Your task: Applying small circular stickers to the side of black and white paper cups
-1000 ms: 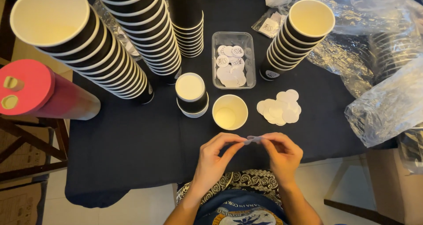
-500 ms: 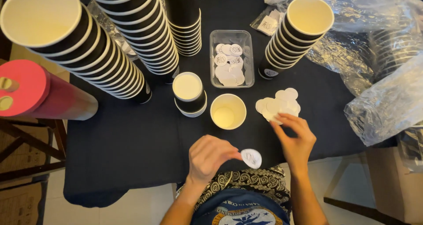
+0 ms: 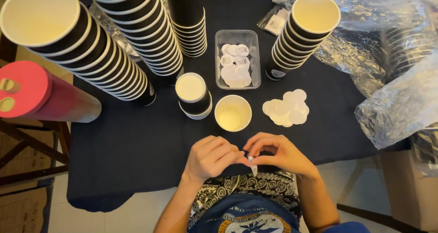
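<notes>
Lower centre: left hand and right hand together, fingers pinching small white sticker at tabletop edge. Single open cup just above, seemingly unlabelled. Sticker pile right, tray of stickers, tall cup stacks remaining.

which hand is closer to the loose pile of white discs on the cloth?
Right. The right hand lies just below the white discs; the left hand sits farther left, below the single open cup.

You are sitting at a makeshift packing table in a home-like room: tall stacks of paper cups, plastic wrapping and tiled floor are surrounding you.
</notes>
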